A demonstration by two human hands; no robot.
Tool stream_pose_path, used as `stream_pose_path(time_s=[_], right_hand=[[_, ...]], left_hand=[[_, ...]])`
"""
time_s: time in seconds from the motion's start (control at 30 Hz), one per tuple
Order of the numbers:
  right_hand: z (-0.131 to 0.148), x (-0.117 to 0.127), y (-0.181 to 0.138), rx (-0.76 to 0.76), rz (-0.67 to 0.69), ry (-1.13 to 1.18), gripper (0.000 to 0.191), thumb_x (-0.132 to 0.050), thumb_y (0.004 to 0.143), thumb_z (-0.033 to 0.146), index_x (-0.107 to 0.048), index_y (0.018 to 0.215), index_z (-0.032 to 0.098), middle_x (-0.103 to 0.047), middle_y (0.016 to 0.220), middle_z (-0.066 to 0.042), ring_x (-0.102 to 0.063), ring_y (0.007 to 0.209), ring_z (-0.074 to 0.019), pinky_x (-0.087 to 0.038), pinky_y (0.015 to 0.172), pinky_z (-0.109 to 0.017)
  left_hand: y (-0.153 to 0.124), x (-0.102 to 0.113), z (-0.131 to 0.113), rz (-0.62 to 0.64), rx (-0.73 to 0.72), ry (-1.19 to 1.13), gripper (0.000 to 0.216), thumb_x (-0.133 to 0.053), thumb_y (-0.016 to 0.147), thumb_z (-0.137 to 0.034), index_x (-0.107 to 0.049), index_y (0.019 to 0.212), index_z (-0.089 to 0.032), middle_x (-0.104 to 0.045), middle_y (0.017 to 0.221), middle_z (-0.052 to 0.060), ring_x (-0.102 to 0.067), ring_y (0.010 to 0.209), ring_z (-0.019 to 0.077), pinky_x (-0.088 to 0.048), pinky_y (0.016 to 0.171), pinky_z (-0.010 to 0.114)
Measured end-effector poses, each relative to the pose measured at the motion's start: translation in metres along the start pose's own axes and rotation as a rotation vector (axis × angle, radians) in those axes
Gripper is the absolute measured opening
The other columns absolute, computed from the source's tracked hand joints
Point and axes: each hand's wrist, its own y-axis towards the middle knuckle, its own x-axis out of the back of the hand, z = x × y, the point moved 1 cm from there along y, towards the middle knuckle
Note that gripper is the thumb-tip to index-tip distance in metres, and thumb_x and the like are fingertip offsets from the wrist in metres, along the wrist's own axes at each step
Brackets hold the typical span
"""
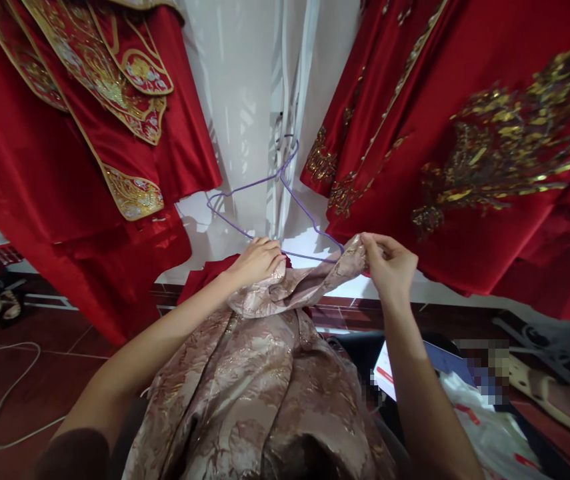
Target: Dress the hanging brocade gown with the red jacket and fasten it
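A pinkish-gold brocade garment (259, 373) hangs down toward me, its shoulder end raised on a purple wire hanger (245, 189). The hanger's hook rests on a white metal rail in the middle. My left hand (261, 261) is closed over the garment's edge at the hanger's lower bar, its fingertips partly hidden. With thumb and fingers, my right hand (389, 263) pinches the other end of the garment's upper edge. The hanger's right corner goes into the cloth beside that hand. The hanger's left corner is bare.
Red gowns with gold embroidery hang at the left (135, 153) and right (465, 160). A white cable (15, 360) and a pair of shoes (2, 305) lie on the tiled floor. At lower right are a plastic bag (495, 427), a white and blue item (445, 363) and a person's sandalled foot (555, 393).
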Motion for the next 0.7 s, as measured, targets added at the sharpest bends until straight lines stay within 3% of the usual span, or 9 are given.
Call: stream_pose_path(time_s=[0.1,0.27,0.47,0.6,0.7], right_hand=[[0.014,-0.011,0.014,0.107,-0.004,-0.138,0.035,-0.06,0.077,0.051,-0.071,0.088,0.02,-0.071,0.083,-0.007,-0.065,0.07,-0.0222,-0.049,0.066,-0.034],[0.032,-0.043,0.039,0.232,0.113,-0.21,0.033,-0.055,0.081,0.049,-0.07,0.086,0.02,-0.071,0.083,-0.006,-0.064,0.072,-0.0218,-0.046,0.068,-0.032],[0.031,-0.063,0.023,0.262,0.096,-0.358,0.033,-0.039,0.09,0.047,-0.059,0.095,0.021,-0.068,0.088,-0.007,-0.061,0.078,-0.0241,-0.041,0.073,-0.036],[0.029,-0.061,0.025,0.332,0.091,-0.422,0.03,-0.038,0.09,0.046,-0.055,0.092,0.021,-0.065,0.085,-0.005,-0.058,0.079,-0.0224,-0.036,0.083,-0.04],[0.027,-0.054,0.044,0.363,0.043,-0.475,0.03,-0.042,0.088,0.048,-0.056,0.086,0.021,-0.063,0.08,-0.005,-0.057,0.081,-0.0235,-0.031,0.087,-0.042]], left_hand=[[0.007,0.0,-0.008,0.0,-0.018,-0.051,0.036,-0.032,0.095,-0.03,-0.062,0.083,-0.015,-0.06,0.088,0.006,-0.051,0.085,0.0177,-0.037,0.081,0.034],[0.019,0.001,-0.026,-0.011,-0.021,-0.191,0.036,-0.031,0.095,-0.03,-0.061,0.082,-0.015,-0.06,0.09,0.006,-0.055,0.086,0.016,-0.039,0.077,0.031],[0.021,0.0,-0.029,-0.091,0.036,-0.297,0.033,-0.033,0.095,-0.03,-0.061,0.084,-0.016,-0.062,0.09,0.006,-0.057,0.086,0.0162,-0.041,0.082,0.033],[0.011,-0.008,0.003,-0.244,0.103,-0.419,0.028,-0.038,0.093,-0.03,-0.062,0.085,-0.018,-0.061,0.101,0.006,-0.056,0.096,0.0154,-0.042,0.089,0.031],[-0.011,-0.019,0.051,-0.446,0.416,-0.337,0.027,-0.039,0.091,-0.03,-0.062,0.085,-0.018,-0.058,0.098,0.007,-0.055,0.096,0.0174,-0.043,0.09,0.032]])
